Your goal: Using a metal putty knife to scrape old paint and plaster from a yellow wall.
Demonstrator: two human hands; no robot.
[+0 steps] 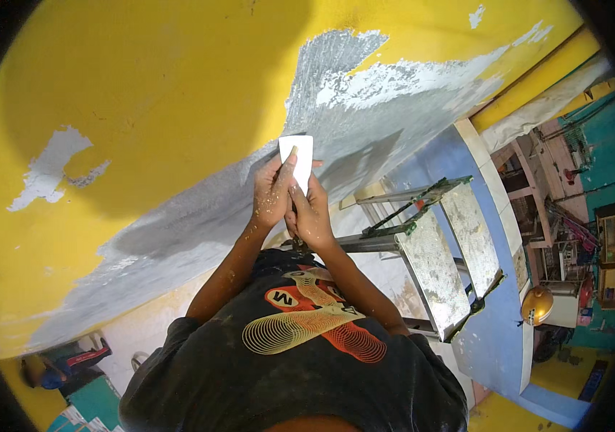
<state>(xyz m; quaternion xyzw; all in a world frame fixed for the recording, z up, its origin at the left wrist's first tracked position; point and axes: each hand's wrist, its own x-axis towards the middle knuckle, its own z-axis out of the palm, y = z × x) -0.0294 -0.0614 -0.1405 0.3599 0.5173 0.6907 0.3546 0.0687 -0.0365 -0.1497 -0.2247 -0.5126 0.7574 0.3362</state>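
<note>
Both of my hands meet in front of my chest, close to a wall with yellow paint [177, 97] and bare grey patches [329, 65]. A white flat scraper-like blade [303, 164] stands up between them, brightly lit. My left hand [272, 197] has its thumb lying on the blade's face. Just right of it, my right hand [311, 210] grips the lower end of the blade, with a finger showing past its right edge. Pale flakes cling to both hands and forearms. Whether a handle sits inside the grip is hidden.
A metal ladder with wide, paint-spattered steps [429, 270] stands close on the right. Beyond it are a blue wall surface [494, 324], a gold helmet [537, 305] and cluttered shelves [612, 254]. Another person [64, 370] is at the far lower left.
</note>
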